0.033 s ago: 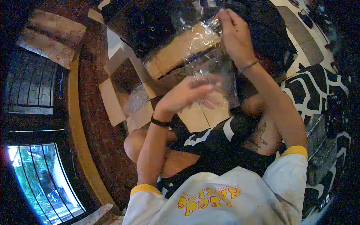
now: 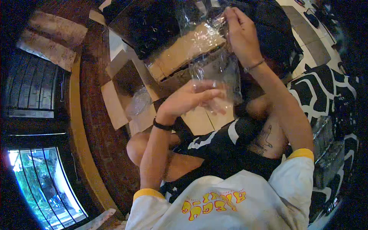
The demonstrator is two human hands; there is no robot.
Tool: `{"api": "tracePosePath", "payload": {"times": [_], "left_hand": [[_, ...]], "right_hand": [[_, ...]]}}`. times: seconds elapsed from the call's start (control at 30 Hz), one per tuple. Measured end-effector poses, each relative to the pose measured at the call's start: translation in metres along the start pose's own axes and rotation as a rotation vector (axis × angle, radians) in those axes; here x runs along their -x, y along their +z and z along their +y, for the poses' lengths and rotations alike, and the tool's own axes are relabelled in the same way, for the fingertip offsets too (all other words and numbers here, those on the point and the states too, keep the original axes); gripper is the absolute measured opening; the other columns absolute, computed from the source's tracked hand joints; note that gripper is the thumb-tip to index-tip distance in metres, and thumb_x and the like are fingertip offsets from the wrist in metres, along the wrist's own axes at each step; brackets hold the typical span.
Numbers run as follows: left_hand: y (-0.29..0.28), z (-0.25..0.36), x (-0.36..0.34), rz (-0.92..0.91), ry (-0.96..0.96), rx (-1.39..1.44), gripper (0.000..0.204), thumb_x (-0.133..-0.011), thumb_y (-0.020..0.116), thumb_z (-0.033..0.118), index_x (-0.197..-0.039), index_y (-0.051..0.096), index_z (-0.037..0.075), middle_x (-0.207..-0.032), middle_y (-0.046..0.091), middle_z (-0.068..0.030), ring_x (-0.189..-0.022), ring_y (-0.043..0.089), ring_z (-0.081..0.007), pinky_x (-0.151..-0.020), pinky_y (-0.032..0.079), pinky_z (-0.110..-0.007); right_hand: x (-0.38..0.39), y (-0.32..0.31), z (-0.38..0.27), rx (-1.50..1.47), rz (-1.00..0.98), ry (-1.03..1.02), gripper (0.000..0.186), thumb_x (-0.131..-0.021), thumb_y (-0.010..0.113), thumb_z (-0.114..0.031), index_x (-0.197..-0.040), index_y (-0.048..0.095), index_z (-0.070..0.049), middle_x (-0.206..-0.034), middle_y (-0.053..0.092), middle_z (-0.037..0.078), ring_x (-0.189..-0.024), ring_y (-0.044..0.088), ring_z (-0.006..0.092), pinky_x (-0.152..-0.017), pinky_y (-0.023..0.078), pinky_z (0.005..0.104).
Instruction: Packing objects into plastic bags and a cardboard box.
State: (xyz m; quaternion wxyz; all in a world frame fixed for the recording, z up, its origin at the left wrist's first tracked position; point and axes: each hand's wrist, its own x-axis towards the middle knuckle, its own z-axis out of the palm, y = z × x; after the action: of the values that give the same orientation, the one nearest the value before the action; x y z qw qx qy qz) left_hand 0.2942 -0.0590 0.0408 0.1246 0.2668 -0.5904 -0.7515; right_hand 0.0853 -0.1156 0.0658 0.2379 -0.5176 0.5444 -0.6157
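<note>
A crinkled, clear plastic sheet hangs in front of me, with glare along its upper part. My right hand is raised at its upper right edge, thumb and fingers pinched on the plastic. Lower down, my left hand is at the sheet's lower left side, fingers apart and slightly blurred. Whether they touch the plastic, I cannot tell. Behind the sheet stands a brown cardboard box, partly seen through it.
To the left, an open cardboard box with flaps spread holds clear crumpled plastic. Dark bags or plastic lie beyond. My crossed legs are close below my hands. Plastic-wrapped packages and a black-and-white patterned cloth are on the right.
My left hand has shifted slightly downward, its fingers less smeared. My right hand keeps its pinch on the plastic, whose lower edge has moved up a little.
</note>
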Motion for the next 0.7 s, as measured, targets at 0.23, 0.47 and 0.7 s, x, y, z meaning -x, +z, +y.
{"api": "tracePosePath", "payload": {"times": [0.23,0.47,0.7], "left_hand": [[0.0,0.018,0.006,0.032,-0.125,-0.12,0.041,-0.106,0.049,0.026,-0.136,0.055,-0.001,-0.102,0.074,-0.0173,-0.064,0.072,-0.0204,-0.057,0.058,-0.028],[0.021,0.016,0.008,-0.079,-0.161,-0.264,0.038,-0.107,0.047,0.024,-0.131,0.057,-0.003,-0.087,0.074,-0.0158,-0.063,0.072,-0.0173,-0.055,0.057,-0.026],[0.008,0.015,0.008,0.022,0.409,-0.587,0.042,-0.104,0.054,0.032,-0.128,0.058,-0.003,-0.104,0.072,-0.0148,-0.083,0.072,-0.0186,-0.074,0.058,-0.029]], "right_hand": [[-0.014,-0.015,0.006,-0.01,0.036,0.049,0.034,-0.106,0.049,-0.035,-0.089,0.06,-0.007,-0.061,0.056,0.0,-0.052,0.054,0.0085,-0.049,0.042,0.0249],[-0.023,-0.027,-0.005,0.343,0.226,-0.124,0.032,-0.106,0.046,-0.024,-0.086,0.051,0.0,-0.066,0.044,0.009,-0.057,0.038,0.014,-0.056,0.037,0.0317],[-0.015,-0.025,-0.014,0.266,0.219,-0.209,0.035,-0.106,0.049,-0.026,-0.085,0.052,0.001,-0.065,0.046,0.01,-0.057,0.041,0.016,-0.055,0.038,0.0322]]}}
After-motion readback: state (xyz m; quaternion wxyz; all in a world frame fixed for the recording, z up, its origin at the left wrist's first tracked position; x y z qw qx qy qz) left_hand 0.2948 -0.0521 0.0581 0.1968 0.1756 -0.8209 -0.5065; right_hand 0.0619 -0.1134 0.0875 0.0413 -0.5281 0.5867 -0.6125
